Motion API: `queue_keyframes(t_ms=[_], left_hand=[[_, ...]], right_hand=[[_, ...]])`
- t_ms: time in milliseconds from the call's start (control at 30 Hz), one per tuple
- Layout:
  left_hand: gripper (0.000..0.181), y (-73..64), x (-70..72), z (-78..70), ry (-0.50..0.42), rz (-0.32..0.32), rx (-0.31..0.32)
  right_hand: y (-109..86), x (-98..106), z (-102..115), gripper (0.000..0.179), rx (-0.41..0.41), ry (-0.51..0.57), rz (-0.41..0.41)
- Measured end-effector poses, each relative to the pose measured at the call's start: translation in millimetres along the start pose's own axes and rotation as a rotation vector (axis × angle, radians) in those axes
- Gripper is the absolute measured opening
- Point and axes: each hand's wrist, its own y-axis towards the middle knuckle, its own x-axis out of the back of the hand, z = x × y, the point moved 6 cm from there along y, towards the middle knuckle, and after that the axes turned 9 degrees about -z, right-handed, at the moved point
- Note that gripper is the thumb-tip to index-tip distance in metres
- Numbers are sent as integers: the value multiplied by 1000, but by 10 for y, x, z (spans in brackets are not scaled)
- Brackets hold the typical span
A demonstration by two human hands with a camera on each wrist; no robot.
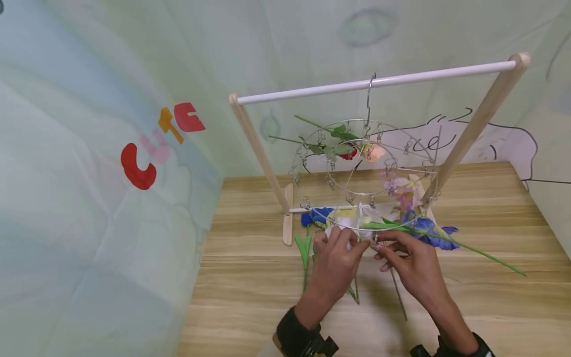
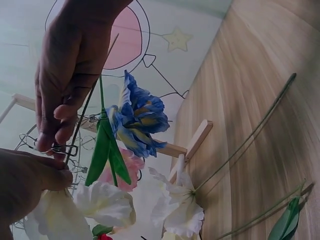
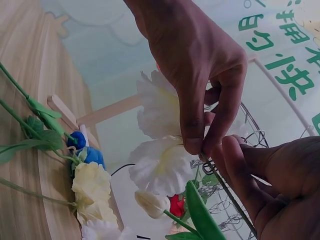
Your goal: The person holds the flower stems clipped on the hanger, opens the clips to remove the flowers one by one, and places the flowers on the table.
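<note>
My left hand (image 1: pixel 336 263) pinches the thin stem (image 2: pixel 80 125) of a white artificial flower (image 2: pixel 55 215) just beside the petals. Opposite it, my right hand (image 1: pixel 415 265) pinches a small wire clip (image 2: pixel 65 149) at the near edge of a round metal hanger (image 1: pixel 361 193). The stem passes at the clip; whether the clip grips it is hidden by fingertips. The fingertips of both hands nearly meet. Close by hang a white ruffled flower (image 3: pixel 160 165), a white tulip (image 3: pixel 151 203) and a blue iris (image 2: pixel 137 117) with a long green stem.
The hanger hooks over a white rod (image 1: pixel 312 91) on a wooden stand (image 1: pixel 479 129). Red and peach roses (image 1: pixel 373 152) hang at its far side, a pink flower (image 1: pixel 406 193) at right. Blue and cream flowers (image 1: pixel 345 215) are at left. Below is a wooden table (image 1: pixel 241 292).
</note>
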Motion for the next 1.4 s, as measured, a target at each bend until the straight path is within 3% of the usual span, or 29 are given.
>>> queue_keyframes(t_ms=[233, 667, 1400], left_hand=[[27, -44, -34, -17, 59, 19, -53], [27, -175, -84, -57, 44, 134, -92], [17, -253, -119, -185, 19, 129, -107]], right_hand=[[7, -26, -21, 18, 1, 24, -21], [13, -17, -87, 13, -39, 12, -44], [-34, -6, -122, 29, 18, -152, 1]])
